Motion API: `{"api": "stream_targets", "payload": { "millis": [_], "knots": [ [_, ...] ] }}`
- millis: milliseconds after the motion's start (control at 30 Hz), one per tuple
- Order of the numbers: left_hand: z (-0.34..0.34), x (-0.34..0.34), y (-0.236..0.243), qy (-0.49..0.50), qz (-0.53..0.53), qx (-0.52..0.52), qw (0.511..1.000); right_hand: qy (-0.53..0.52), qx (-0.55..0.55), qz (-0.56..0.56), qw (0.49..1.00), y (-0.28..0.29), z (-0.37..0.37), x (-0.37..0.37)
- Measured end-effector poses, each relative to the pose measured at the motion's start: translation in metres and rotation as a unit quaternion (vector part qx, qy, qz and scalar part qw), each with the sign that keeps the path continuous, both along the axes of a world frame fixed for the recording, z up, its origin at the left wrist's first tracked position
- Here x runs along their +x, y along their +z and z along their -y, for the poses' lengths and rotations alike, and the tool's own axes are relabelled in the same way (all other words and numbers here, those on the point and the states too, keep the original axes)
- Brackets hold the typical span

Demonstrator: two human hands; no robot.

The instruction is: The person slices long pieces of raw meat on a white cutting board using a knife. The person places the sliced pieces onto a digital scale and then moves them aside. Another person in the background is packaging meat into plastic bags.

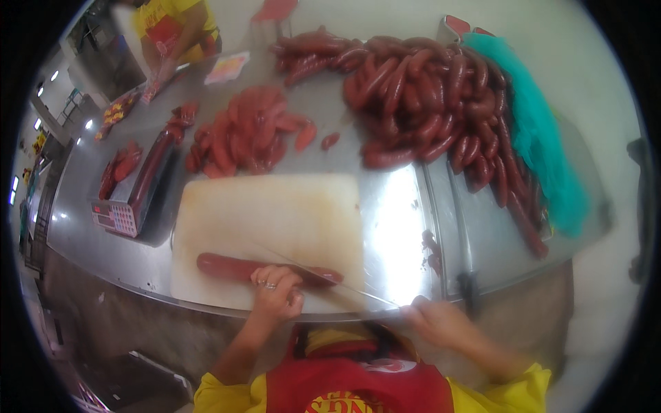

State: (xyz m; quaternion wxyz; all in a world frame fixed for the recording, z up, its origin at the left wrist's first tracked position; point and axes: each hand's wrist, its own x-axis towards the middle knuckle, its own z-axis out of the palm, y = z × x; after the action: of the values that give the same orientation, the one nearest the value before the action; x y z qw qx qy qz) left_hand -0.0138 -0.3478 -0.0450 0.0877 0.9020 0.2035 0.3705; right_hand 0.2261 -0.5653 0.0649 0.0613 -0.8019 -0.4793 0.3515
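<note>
A thick dark-red sausage (231,267) lies across the near part of a white cutting board (268,199). My left hand (277,292), a ring on one finger, is curled over the sausage near its middle and grips it. My right hand (441,322) is closed round the handle of a long thin knife (368,296), at the table's near edge right of the board. Its blade slants up to the left over the sausage's right part, just beside my left fingers. Blur hides whether the edge is in the meat.
Cut sausage pieces (251,131) lie heaped beyond the board. A large pile of sausages (427,89) and a teal plastic bag (540,131) fill the right. A scale (116,217) holds a long sausage. Another knife (468,282) lies right; a co-worker (175,31) stands far left.
</note>
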Motion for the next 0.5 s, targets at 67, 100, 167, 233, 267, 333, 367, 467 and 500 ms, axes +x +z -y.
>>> {"api": "stream_targets", "payload": {
  "millis": [67, 100, 167, 233, 267, 333, 367, 467, 500],
  "knots": [
    [0.003, 0.007, -0.004, 0.001, 0.0, 0.007, 1.0, 0.03, -0.002, 0.029, 0.999, 0.005, 0.004, 0.007],
    [0.002, 0.008, -0.004, 0.011, -0.015, 0.022, 1.0, 0.028, -0.01, 0.031, 0.999, 0.008, 0.006, 0.009],
    [0.0, 0.009, -0.003, 0.008, -0.015, 0.031, 0.999, 0.024, -0.024, 0.037, 0.999, 0.016, 0.011, 0.012],
    [-0.002, 0.01, -0.001, 0.003, -0.017, 0.034, 0.999, 0.023, -0.046, 0.044, 0.998, 0.028, 0.018, 0.016],
    [-0.004, 0.011, 0.0, -0.002, -0.018, 0.034, 0.999, 0.023, -0.056, 0.048, 0.997, 0.034, 0.021, 0.018],
    [-0.007, 0.012, 0.002, -0.009, -0.015, 0.033, 0.999, 0.026, -0.079, 0.049, 0.995, 0.044, 0.027, 0.024],
    [-0.008, 0.013, 0.002, -0.011, -0.011, 0.03, 0.999, 0.027, -0.09, 0.05, 0.994, 0.045, 0.028, 0.026],
    [-0.01, 0.015, 0.003, -0.008, -0.008, 0.016, 1.0, 0.05, -0.063, 0.029, 0.996, 0.03, 0.009, 0.021],
    [-0.01, 0.014, 0.003, -0.005, -0.006, 0.009, 1.0, 0.056, -0.07, 0.012, 0.996, 0.015, -0.007, 0.016]
  ]
}}
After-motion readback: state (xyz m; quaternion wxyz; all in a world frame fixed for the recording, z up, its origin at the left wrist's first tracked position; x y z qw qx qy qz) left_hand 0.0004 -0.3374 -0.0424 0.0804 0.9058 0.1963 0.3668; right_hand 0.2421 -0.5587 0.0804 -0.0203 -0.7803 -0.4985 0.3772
